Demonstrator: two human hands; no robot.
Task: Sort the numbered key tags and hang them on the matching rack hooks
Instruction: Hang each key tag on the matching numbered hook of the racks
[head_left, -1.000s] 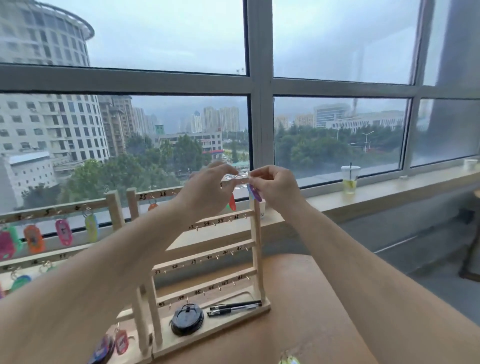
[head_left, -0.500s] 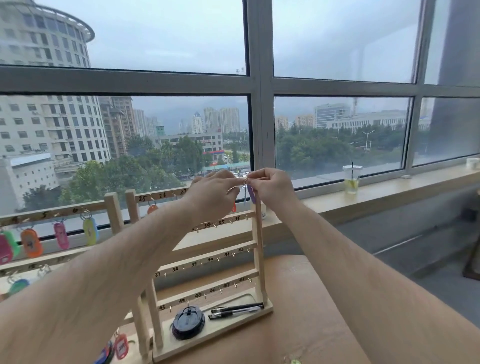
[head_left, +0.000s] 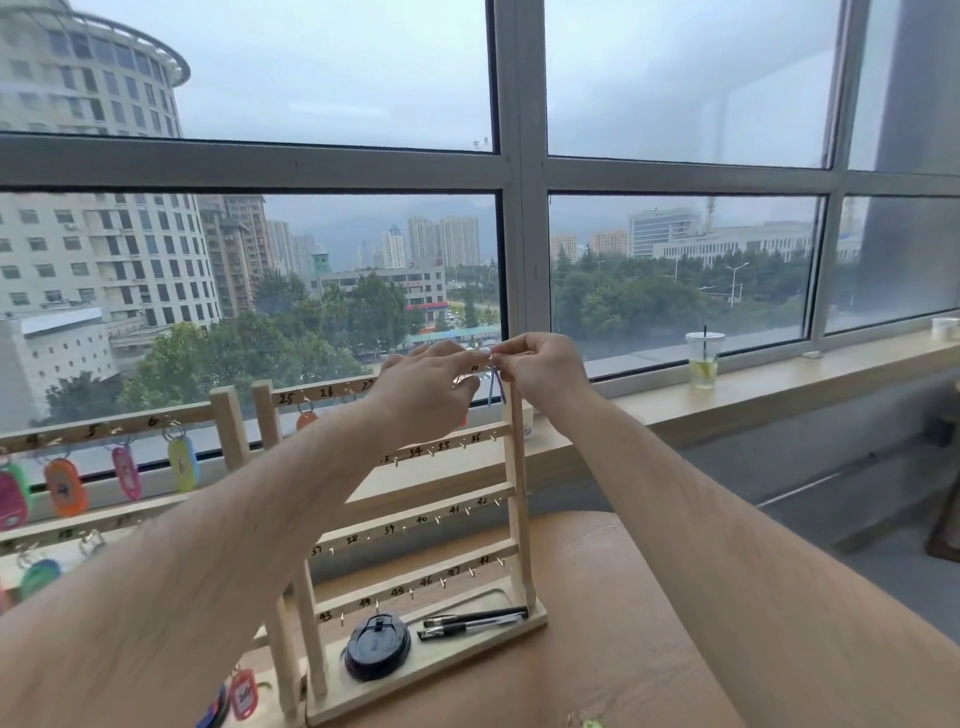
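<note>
Left hand (head_left: 431, 387) and right hand (head_left: 540, 369) both pinch blue tag (head_left: 492, 389) by its ring at top rail of rack (head_left: 519, 493); person should seat ring fully on hook before releasing.

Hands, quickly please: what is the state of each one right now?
Left hand: fingertips at the top of the blue tag; grip cannot be told.
Right hand: pinches the blue tag by its top.

High-floor office room: wide window (head_left: 519, 171) over city towers (head_left: 104, 260), wooden table (head_left: 597, 654), drink cup (head_left: 704, 361) on sill (head_left: 810, 376).
</note>
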